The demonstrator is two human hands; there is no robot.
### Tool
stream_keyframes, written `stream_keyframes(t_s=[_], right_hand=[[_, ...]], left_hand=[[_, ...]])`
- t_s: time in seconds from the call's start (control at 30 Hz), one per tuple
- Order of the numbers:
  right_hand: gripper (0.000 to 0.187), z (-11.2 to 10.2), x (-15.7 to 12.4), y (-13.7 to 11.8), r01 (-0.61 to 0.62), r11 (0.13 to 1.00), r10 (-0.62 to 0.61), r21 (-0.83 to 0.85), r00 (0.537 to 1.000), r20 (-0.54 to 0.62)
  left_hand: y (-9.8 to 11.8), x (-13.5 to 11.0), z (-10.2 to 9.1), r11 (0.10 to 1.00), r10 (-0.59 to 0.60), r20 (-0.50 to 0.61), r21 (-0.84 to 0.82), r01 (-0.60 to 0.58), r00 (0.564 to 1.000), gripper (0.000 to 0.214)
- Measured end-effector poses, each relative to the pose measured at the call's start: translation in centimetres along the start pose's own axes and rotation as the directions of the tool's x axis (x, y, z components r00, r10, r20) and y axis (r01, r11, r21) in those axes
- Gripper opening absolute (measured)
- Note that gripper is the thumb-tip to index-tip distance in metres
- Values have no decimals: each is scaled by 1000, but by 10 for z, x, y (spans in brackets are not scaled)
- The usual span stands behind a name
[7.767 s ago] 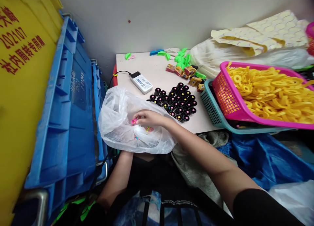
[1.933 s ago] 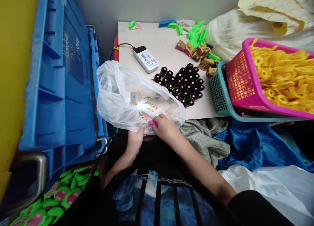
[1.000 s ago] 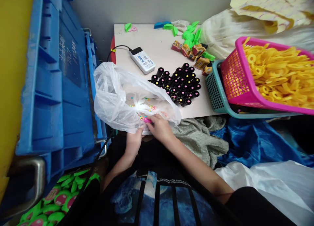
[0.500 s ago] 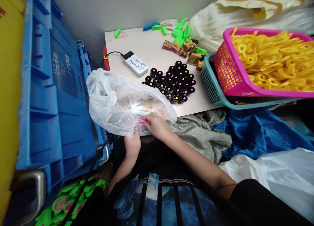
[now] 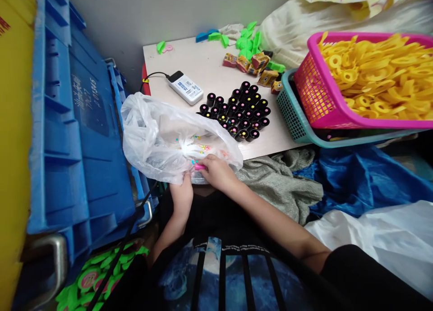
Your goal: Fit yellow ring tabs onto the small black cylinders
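Note:
A translucent white plastic bag [image 5: 145, 135] lies open in front of me, with small coloured beads [image 5: 204, 147] inside. My left hand [image 5: 182, 189] pinches the bag's near edge. Inside the bag's mouth, my right hand [image 5: 216, 171] grips a small bright pink piece [image 5: 199, 166]; its exact kind is hidden by my fingers. A few blue beads sit close to the pink piece's tip. Just beyond the bag, several short black cylinders [image 5: 244, 113] stand upright in a cluster, most with a pink or yellow dot in the top.
A white power bank [image 5: 186, 87] with a cable lies on the table [image 5: 158, 67]. Behind are small printed boxes [image 5: 243, 64] and green plastic pieces [image 5: 245, 45]. At right a pink basket [image 5: 333, 103] of yellow parts rests on a teal basket [image 5: 291, 108]. Blue crates [image 5: 91, 112] rise at left.
Both hands stay almost in place at the bag, the right still gripping the pink piece. The whole view has shifted slightly.

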State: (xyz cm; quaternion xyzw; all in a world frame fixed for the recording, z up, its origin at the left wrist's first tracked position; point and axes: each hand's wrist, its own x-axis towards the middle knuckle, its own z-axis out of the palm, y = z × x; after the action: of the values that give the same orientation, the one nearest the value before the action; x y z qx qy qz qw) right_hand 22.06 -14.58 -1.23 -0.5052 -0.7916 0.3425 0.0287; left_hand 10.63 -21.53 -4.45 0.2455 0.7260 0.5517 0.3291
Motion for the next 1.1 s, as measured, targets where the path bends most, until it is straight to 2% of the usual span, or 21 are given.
stream_keyframes(t_s=[0.17, 0.37, 0.5, 0.67, 0.83, 1.1], right_hand=[[24, 0, 0, 2, 23, 996, -21, 86, 999, -29], [17, 0, -3, -1, -112, 994, 111, -8, 991, -78], [14, 0, -2, -1, -91, 996, 89, -13, 990, -112], [12, -6, -5, 9, -68, 993, 78, 96, 991, -110], [15, -10, -9, 13, -68, 998, 68, 1, 993, -98], [23, -1, -1, 1, -64, 995, 59, -80, 996, -66]], left_hand=[[-8, 5, 0, 999, -31, -10, 16, 31, 999, 32], [-14, 8, 2, 999, -41, -14, 33, 41, 999, 44], [-11, 6, 3, 998, -26, -31, 57, 28, 999, 44], [-6, 5, 3, 999, -44, 4, 15, 44, 999, 40], [-9, 4, 4, 997, -65, 13, -34, 65, 998, 37], [-11, 3, 4, 997, -62, -12, -52, 61, 998, 40]])
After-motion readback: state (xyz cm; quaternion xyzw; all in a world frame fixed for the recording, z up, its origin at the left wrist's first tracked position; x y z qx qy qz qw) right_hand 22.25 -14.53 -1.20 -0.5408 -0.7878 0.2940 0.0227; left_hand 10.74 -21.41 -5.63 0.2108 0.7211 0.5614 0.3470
